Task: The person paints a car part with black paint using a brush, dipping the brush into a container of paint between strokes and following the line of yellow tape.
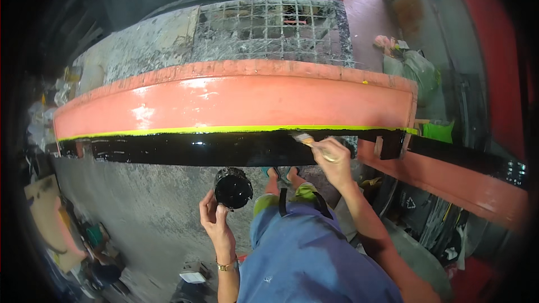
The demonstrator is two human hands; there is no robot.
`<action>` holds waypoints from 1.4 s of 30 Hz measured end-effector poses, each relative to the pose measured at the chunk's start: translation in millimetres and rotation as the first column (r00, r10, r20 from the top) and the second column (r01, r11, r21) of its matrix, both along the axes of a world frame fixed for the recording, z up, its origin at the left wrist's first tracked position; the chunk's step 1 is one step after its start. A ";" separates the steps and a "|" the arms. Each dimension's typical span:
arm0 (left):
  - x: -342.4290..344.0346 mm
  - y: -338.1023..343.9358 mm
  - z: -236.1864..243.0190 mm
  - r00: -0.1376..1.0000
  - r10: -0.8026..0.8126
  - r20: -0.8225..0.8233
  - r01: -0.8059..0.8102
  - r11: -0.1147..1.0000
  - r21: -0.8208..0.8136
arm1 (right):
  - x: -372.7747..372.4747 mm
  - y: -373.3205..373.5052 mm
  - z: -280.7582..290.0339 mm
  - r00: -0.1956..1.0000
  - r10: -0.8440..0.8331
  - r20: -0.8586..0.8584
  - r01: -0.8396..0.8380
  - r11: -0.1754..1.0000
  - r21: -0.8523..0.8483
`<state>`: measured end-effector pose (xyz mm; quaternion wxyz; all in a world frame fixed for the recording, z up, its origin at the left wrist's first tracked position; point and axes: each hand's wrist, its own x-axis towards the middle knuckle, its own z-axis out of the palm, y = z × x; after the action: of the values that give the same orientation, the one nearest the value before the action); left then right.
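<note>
In the right grip (331,160), closed firmly on the handle of a small paintbrush (305,138), pinching it between thumb and fingers. Pointing the pale bristles left, at the upper edge of a glossy black band (179,150); too small to tell whether touching. In the left grip (214,213), with fingers partly curled and thumb against the near side, holding a round cup (233,189), dark outside and shiny black within, over the grey floor (168,202). On the left wrist, wearing a gold-coloured watch (227,267). Stretching across the middle, from far left to right of centre, a long orange panel (264,98), with the black band along its near side and a thin yellow line (224,129) between the two colours. Just beyond the panel's far edge, a paint-spotted desk (140,42) with a wire grid (247,42) toward its right. Farther right, a second panel (449,184), orange and black, near a bright green bag (439,131).
</note>
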<state>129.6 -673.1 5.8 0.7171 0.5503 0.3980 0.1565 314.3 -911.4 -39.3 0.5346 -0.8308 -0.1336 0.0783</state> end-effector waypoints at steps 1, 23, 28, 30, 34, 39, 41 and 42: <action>-0.5 -2.3 -0.1 1.000 0.009 0.003 -0.009 1.000 0.003 | 1.3 -16.0 0.4 1.000 -0.010 -0.029 0.010 1.000 -0.020; -19.0 -102.3 -6.9 0.975 0.219 -0.025 -0.220 0.972 -0.081 | -61.3 -114.5 8.2 0.972 0.165 0.169 -0.133 0.974 -0.181; -40.9 -99.1 -27.4 0.988 0.156 0.000 -0.155 0.982 -0.106 | -29.5 -86.2 8.0 0.963 0.158 0.218 -0.132 0.983 -0.130; -34.3 -104.6 -18.0 0.991 0.131 -0.015 -0.131 0.986 -0.103 | -39.5 -93.2 3.7 0.953 0.176 0.246 -0.139 0.977 -0.159; -41.5 -100.5 -8.2 0.985 0.168 -0.028 -0.170 0.982 -0.086 | -71.6 -109.1 -3.4 0.945 0.270 0.186 -0.241 0.957 -0.161; -54.8 -75.2 -13.8 0.983 0.185 -0.019 -0.186 0.978 -0.094 | -71.6 -89.1 27.0 0.982 0.160 0.096 -0.158 0.987 -0.025; -52.8 -60.2 -14.3 0.985 0.172 0.003 -0.172 0.982 -0.075 | -60.5 -74.7 42.6 0.988 0.127 0.088 -0.133 0.989 0.064; -49.2 -52.5 -12.2 0.985 0.170 0.012 -0.169 0.983 -0.072 | -54.2 -64.0 52.0 0.991 0.110 0.076 -0.116 0.990 0.085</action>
<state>80.4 -725.6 -6.4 0.7239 0.4873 0.4420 0.2078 260.1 -975.4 12.7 0.5606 -0.7996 -0.2026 0.0729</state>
